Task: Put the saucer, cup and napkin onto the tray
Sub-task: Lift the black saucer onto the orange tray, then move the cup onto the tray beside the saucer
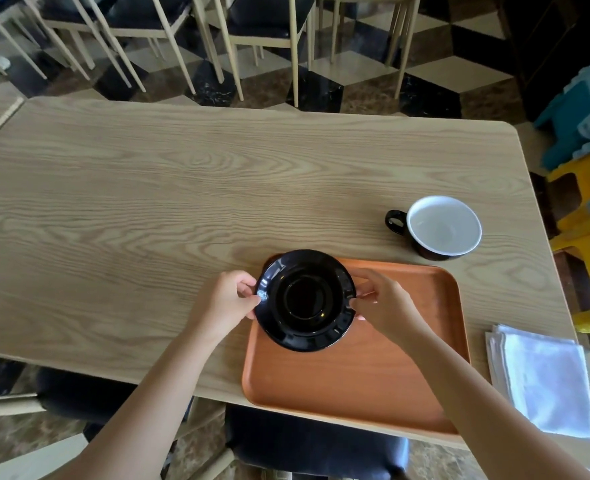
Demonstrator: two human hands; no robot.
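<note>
I hold a glossy black saucer (pixel 305 299) by its rim, my left hand (pixel 229 299) on its left edge and my right hand (pixel 381 301) on its right edge. The saucer is over the far left corner of an orange-brown tray (pixel 390 368) that lies at the table's near edge; whether it touches the tray I cannot tell. A black cup with a white inside (pixel 440 227) stands upright on the table beyond the tray, its handle pointing left. A folded white napkin (pixel 543 379) lies to the right of the tray.
The wooden table (pixel 148 209) stretches to the left and far side. Dark-seated chairs (pixel 265 22) stand beyond it on a chequered floor. A dark chair seat (pixel 314 441) sits just under the near edge. Blue and yellow plastic stools (pixel 584 161) stand at the right.
</note>
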